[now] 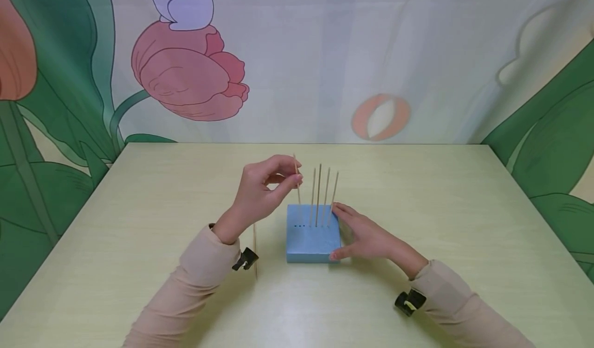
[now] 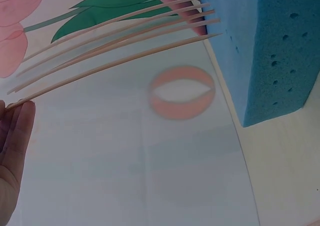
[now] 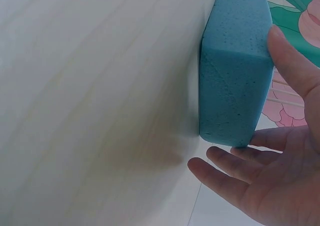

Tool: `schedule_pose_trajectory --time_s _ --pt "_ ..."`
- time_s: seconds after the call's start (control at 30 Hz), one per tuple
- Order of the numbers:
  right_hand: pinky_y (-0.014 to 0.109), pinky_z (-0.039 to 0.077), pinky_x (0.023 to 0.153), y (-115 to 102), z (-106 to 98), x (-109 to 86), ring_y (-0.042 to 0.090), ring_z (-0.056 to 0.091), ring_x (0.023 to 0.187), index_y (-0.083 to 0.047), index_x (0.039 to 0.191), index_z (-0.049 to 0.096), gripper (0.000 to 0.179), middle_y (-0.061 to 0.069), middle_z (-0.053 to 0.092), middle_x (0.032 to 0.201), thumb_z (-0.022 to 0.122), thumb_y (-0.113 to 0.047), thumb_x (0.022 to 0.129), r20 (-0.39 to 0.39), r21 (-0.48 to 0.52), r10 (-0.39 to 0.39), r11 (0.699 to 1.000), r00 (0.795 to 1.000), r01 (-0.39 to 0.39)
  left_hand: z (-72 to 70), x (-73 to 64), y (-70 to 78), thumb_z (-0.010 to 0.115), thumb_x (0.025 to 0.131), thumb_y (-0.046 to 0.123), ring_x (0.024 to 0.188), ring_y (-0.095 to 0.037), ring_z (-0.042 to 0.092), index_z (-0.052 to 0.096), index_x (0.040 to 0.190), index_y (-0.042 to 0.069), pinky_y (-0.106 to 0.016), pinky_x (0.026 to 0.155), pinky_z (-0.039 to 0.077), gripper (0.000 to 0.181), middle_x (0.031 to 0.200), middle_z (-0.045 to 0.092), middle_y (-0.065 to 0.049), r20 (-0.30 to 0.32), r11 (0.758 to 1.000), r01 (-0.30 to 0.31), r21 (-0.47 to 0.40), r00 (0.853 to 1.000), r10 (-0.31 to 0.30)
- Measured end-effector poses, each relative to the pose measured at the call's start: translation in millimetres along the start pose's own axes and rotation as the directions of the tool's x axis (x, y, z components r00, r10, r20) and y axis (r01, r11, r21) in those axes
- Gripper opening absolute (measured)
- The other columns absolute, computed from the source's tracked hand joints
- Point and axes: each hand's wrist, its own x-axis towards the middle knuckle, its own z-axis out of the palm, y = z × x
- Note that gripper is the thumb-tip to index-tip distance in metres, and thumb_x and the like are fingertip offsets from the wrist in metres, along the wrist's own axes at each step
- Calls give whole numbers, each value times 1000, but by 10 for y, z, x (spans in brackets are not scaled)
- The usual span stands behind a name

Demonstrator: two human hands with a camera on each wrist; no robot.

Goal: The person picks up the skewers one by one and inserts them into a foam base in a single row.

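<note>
A blue foam block (image 1: 313, 245) lies on the table, with several thin wooden sticks (image 1: 318, 193) standing upright in a row in its top. A few small dark holes (image 1: 299, 226) continue that row to the left. Between thumb and fingertips, my left hand (image 1: 264, 188) pinches one more wooden stick (image 2: 125, 63) near its upper end. Its pointed lower tip is close to the block's top by the holes; whether it touches I cannot tell. My right hand (image 1: 366, 234) holds the block's right side, thumb at the front corner and index finger at the back, other fingers (image 3: 220, 181) spread loosely.
At least one loose wooden stick (image 1: 255, 265) lies on the pale table (image 1: 153, 234), left of the block and partly hidden by the left wrist. Behind the table's far edge hangs a printed curtain (image 1: 297, 69) with flowers and leaves.
</note>
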Motion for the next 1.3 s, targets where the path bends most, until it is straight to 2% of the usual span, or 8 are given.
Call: schedule_pose_trajectory --time_s 0.43,0.77,0.9,1.1,1.3 --pt "51 25 103 7 4 -1 39 20 132 7 141 18 102 23 16 147 78 -36 70 -6 5 -9 1000 1000 9 84 -30 -48 66 76 -10 64 -19 64 59 91 -6 -24 62 53 18 75 65 -15 35 998 26 52 999 -28" --pt "51 26 102 21 2 3 38 21 132 7 141 18 103 23 16 146 78 -37 70 -5 -2 -13 1000 1000 13 156 -98 -98 66 78 -7 67 -18 65 58 93 -5 -23 62 53 17 78 66 -13 109 992 65 111 991 -77" --pt "51 25 103 10 -4 2 38 20 132 7 141 18 103 23 16 147 78 -37 70 -2 0 -7 1000 1000 7 172 -126 -120 66 78 -6 67 -17 65 57 92 -3 -23 61 53 17 78 66 -12 117 989 72 129 989 -87" --pt "51 25 103 -2 -13 -2 39 20 132 7 141 19 102 23 16 147 78 -36 70 -2 3 -6 1000 1000 6 175 -122 -118 66 78 -6 68 -18 64 56 91 -3 -22 60 53 16 78 66 -12 120 988 87 126 987 -103" --pt "50 25 103 9 -9 -4 38 20 132 7 141 18 102 23 16 147 78 -35 69 -6 6 -8 1000 1000 8 94 -130 -92 65 80 -4 75 -18 64 57 103 -3 -23 65 53 24 82 65 -10 138 983 123 139 980 -142"
